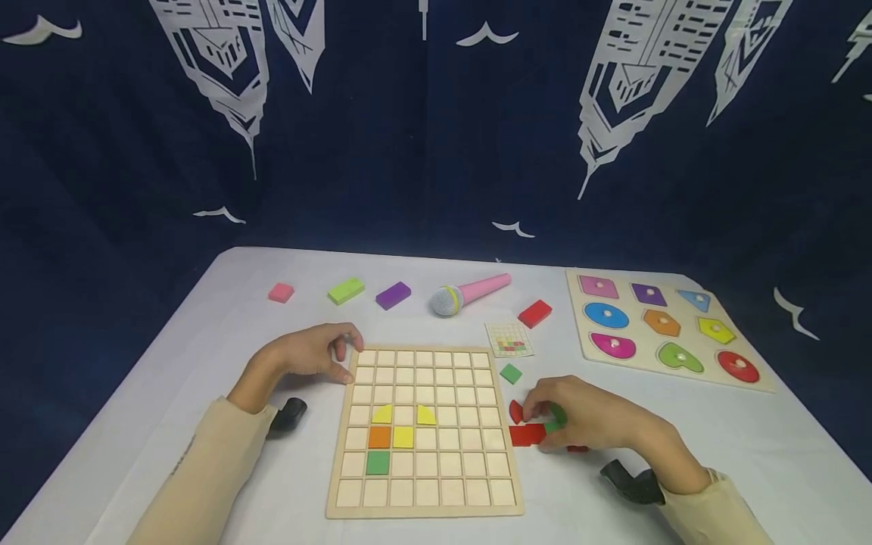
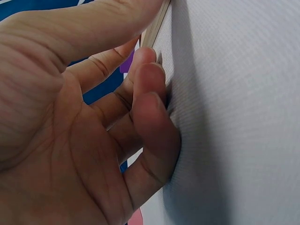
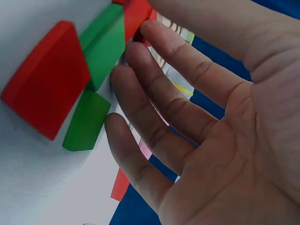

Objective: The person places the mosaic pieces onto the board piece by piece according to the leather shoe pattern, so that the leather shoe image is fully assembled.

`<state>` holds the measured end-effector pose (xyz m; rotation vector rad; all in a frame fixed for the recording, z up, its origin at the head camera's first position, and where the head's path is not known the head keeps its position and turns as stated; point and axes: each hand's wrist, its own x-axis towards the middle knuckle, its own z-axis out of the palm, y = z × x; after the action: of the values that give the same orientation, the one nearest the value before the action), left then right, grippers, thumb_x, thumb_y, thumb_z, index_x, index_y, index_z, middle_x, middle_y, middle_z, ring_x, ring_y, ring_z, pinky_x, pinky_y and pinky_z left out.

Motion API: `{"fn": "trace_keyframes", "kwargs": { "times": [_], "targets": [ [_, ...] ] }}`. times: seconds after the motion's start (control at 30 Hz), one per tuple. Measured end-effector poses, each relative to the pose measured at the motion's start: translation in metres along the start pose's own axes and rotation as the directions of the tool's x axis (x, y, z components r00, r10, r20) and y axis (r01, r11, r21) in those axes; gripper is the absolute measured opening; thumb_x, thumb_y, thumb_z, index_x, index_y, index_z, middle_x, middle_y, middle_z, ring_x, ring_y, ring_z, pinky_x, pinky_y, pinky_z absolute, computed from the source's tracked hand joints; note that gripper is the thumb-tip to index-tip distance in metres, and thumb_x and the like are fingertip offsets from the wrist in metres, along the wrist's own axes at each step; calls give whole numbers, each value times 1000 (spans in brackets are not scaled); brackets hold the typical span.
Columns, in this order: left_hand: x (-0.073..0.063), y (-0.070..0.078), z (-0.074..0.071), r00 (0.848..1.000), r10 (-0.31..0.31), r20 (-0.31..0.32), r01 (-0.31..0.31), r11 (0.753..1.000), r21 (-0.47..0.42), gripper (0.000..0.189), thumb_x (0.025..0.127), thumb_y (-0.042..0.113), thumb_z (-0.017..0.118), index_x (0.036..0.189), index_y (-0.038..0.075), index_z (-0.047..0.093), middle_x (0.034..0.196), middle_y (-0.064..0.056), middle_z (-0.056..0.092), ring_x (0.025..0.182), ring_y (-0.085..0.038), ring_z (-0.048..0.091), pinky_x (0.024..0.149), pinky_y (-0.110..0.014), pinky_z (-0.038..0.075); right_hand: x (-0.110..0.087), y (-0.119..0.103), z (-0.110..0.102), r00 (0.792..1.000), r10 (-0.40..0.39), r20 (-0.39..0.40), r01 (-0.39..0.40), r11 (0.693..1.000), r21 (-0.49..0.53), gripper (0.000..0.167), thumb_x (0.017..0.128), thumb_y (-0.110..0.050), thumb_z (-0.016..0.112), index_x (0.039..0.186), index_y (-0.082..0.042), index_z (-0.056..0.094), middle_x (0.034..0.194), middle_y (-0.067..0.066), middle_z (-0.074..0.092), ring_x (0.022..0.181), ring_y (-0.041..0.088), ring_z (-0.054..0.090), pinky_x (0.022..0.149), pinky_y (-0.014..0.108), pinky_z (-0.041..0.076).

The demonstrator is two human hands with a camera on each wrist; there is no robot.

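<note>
A wooden grid board (image 1: pixel 450 460) lies flat, with yellow pieces (image 1: pixel 403 437), an orange square (image 1: pixel 379 437) and a green square (image 1: pixel 378 462) in its cells. My left hand (image 1: pixel 306 354) holds the board's far left corner between thumb and forefinger; in the left wrist view its other fingers curl against the cloth. To the right of the board, my right hand (image 1: pixel 589 412) hovers low over red pieces (image 1: pixel 526 434) and green pieces. Its fingers are relaxed in the right wrist view, fingertips right beside a red block (image 3: pixel 51 79) and a green block (image 3: pixel 86 121); the thumb tip is hidden there.
A small pattern card (image 1: pixel 509 341), a loose green square (image 1: pixel 511 373) and a red block (image 1: pixel 535 313) lie beyond the board. Farther back are a toy microphone (image 1: pixel 470 295), purple (image 1: pixel 393 296), lime (image 1: pixel 346 291) and pink (image 1: pixel 281 293) blocks. A shape puzzle (image 1: pixel 654 356) is at right.
</note>
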<state>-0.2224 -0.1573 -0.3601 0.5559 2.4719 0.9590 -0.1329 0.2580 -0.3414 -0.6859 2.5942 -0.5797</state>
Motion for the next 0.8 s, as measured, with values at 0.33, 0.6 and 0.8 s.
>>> {"fn": "trace_keyframes", "kwargs": {
  "times": [0.33,0.6,0.8],
  "targets": [
    [1,1,0,1000,-11,-5,11,1000,9,48,74,10,86,114,9,59,91,-8,51,82,-22,46,76,-33,38,2,1,2,1000,12,-10,-12,1000,-1,30,75,-21,87,98,-27,70,92,-11,61,90,15,55,75,26,51],
    [1,1,1,1000,-25,-9,25,1000,3,49,73,10,87,114,10,60,92,-8,51,81,-21,46,76,-33,38,3,3,1,1000,-21,-7,20,1000,-8,26,78,-20,84,99,-24,70,85,-10,60,84,13,56,69,24,50],
    [1,1,1,999,-32,-13,33,999,0,49,73,10,87,114,11,60,92,-8,52,81,-21,46,75,-33,38,1,-2,0,997,-61,-41,60,998,-35,25,81,-24,83,101,-23,69,83,-11,58,80,11,55,69,23,49]
  ]
}}
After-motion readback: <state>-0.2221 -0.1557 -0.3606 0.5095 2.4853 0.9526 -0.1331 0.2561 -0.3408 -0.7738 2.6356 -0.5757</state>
